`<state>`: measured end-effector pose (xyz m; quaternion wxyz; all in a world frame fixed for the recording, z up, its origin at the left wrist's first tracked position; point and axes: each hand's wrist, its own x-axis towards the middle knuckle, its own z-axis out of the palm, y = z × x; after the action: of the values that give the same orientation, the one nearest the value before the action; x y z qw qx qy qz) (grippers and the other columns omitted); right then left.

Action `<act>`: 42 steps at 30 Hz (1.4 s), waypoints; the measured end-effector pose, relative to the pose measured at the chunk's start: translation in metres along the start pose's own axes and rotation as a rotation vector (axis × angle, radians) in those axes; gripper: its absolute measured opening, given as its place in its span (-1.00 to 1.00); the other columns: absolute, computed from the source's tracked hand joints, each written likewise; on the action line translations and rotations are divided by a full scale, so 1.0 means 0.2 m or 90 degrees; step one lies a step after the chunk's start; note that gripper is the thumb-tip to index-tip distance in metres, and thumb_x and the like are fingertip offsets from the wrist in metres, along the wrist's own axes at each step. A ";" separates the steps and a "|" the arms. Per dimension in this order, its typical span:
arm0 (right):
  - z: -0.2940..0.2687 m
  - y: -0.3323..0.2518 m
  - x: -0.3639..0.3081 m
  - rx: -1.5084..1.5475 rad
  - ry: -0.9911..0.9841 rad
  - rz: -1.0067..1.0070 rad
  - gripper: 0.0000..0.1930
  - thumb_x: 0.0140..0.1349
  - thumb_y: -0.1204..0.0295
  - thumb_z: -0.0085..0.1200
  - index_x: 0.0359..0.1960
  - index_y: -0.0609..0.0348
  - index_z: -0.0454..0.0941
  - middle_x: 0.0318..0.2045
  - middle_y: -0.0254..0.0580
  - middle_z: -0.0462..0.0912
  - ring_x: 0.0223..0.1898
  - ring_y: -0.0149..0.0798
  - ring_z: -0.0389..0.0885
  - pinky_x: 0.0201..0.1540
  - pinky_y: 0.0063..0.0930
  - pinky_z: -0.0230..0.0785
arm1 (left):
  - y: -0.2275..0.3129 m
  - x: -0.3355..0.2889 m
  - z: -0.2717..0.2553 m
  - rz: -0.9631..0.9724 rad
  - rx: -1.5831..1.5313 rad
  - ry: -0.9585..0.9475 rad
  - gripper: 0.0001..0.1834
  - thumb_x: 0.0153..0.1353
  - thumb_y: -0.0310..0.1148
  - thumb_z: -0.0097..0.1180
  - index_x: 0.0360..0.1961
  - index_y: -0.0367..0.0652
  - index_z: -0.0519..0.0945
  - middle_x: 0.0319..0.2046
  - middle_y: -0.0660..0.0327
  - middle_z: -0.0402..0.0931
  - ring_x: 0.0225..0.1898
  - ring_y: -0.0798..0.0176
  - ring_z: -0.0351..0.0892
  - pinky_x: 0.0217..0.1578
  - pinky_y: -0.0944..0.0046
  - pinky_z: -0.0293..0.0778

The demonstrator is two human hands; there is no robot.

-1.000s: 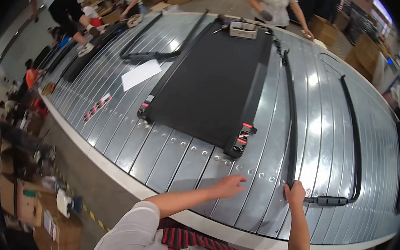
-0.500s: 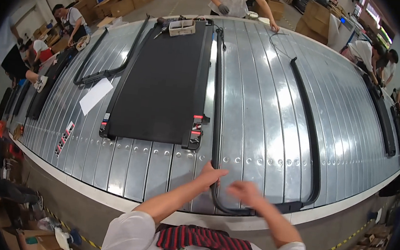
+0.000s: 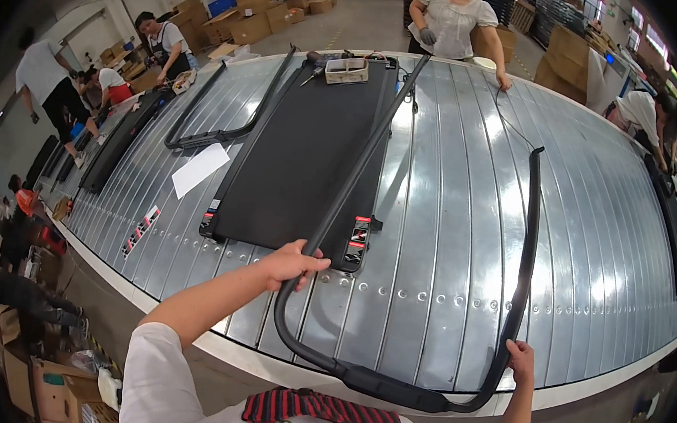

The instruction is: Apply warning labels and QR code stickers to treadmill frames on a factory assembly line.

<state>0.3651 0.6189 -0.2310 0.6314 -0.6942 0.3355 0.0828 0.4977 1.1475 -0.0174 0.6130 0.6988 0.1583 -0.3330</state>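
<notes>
Over the metal table, both hands grip a black U-frame, long legs pointing away.

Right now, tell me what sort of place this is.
Probably a factory assembly floor: a black U-shaped tube frame being handled, a flat black rectangular deck on a long silvery metal worktable, and brown cardboard boxes beyond.

Head-worn fisheye, facing down and forward, near metal worktable
</notes>
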 end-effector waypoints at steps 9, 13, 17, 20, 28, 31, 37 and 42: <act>0.44 0.14 -0.19 -0.205 0.124 -0.053 -0.75 -0.27 0.47 0.19 -0.54 0.40 0.47 -0.67 -0.24 0.47 -0.66 -0.37 0.42 -0.63 -0.51 0.25 | -0.01 -0.19 -0.40 0.020 0.037 0.026 -0.54 -0.03 -0.30 0.19 -0.19 -0.20 0.24 -0.66 0.30 0.25 -0.80 0.48 0.19 -0.81 0.40 0.20; 0.83 -0.12 -0.52 0.017 -0.035 0.042 -0.89 -0.19 0.54 0.07 -0.57 0.30 0.43 -0.70 -0.29 0.42 -0.75 -0.43 0.34 -0.77 -0.60 0.10 | -0.05 -0.26 -0.88 0.068 0.070 0.083 -0.60 -0.05 -0.42 0.16 -0.21 -0.15 0.26 -0.68 0.34 0.25 -0.80 0.49 0.18 -0.84 0.47 0.13; 1.20 -0.07 -0.61 0.103 -0.076 0.086 -0.82 -0.16 0.52 0.11 -0.49 0.35 0.45 -0.65 -0.26 0.46 -0.71 -0.42 0.38 -0.71 -0.62 0.16 | -0.23 -0.38 -1.25 0.074 0.048 0.081 -0.53 -0.08 -0.43 0.17 -0.14 -0.23 0.26 -0.63 0.30 0.25 -0.75 0.47 0.18 -0.80 0.44 0.15; 1.48 -0.15 -0.67 -0.029 -0.037 0.084 -0.76 -0.16 0.51 0.13 -0.42 0.41 0.48 -0.60 -0.22 0.49 -0.65 -0.38 0.42 -0.63 -0.58 0.23 | -0.31 -0.43 -1.47 0.058 0.022 0.097 -0.52 -0.09 -0.44 0.16 -0.12 -0.21 0.25 -0.62 0.30 0.24 -0.75 0.48 0.18 -0.79 0.43 0.16; 1.79 -0.28 -0.66 -0.045 0.027 0.013 -0.84 -0.10 0.52 0.01 -0.47 0.39 0.41 -0.62 -0.16 0.46 -0.64 -0.28 0.47 -0.58 -0.47 0.38 | -0.33 -0.40 -1.80 0.091 -0.028 0.115 -0.58 -0.09 -0.45 0.14 -0.18 -0.26 0.28 -0.58 0.28 0.31 -0.74 0.46 0.20 -0.78 0.43 0.15; 1.82 -0.40 -0.61 0.060 0.072 -0.006 -0.80 -0.06 0.52 0.00 -0.41 0.43 0.36 -0.61 -0.13 0.44 -0.67 -0.27 0.45 -0.63 -0.47 0.38 | -0.40 -0.29 -1.89 0.067 -0.095 0.084 -0.65 -0.05 -0.49 0.10 -0.21 -0.21 0.28 -0.63 0.29 0.29 -0.76 0.46 0.19 -0.81 0.43 0.13; 1.91 -0.71 -0.44 -0.044 0.134 -0.118 -0.77 -0.07 0.54 0.01 -0.37 0.45 0.34 -0.62 -0.14 0.43 -0.68 -0.32 0.44 -0.65 -0.51 0.33 | -0.46 -0.05 -1.97 0.074 -0.203 0.083 -0.65 -0.04 -0.48 0.10 -0.22 -0.16 0.26 -0.69 0.33 0.24 -0.76 0.48 0.21 -0.81 0.44 0.15; 1.95 -0.78 -0.24 -0.039 0.163 -0.176 -0.78 -0.08 0.53 0.02 -0.38 0.42 0.36 -0.61 -0.14 0.45 -0.68 -0.36 0.44 -0.67 -0.53 0.29 | -0.39 0.20 -2.01 0.106 -0.168 0.085 -0.62 -0.04 -0.47 0.11 -0.18 -0.17 0.27 -0.73 0.34 0.23 -0.78 0.48 0.21 -0.80 0.44 0.15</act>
<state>0.5380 0.9966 -0.1507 0.5674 -0.7574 0.3120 -0.0838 0.5862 1.5416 -0.0911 0.7133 0.6432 0.1826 -0.2102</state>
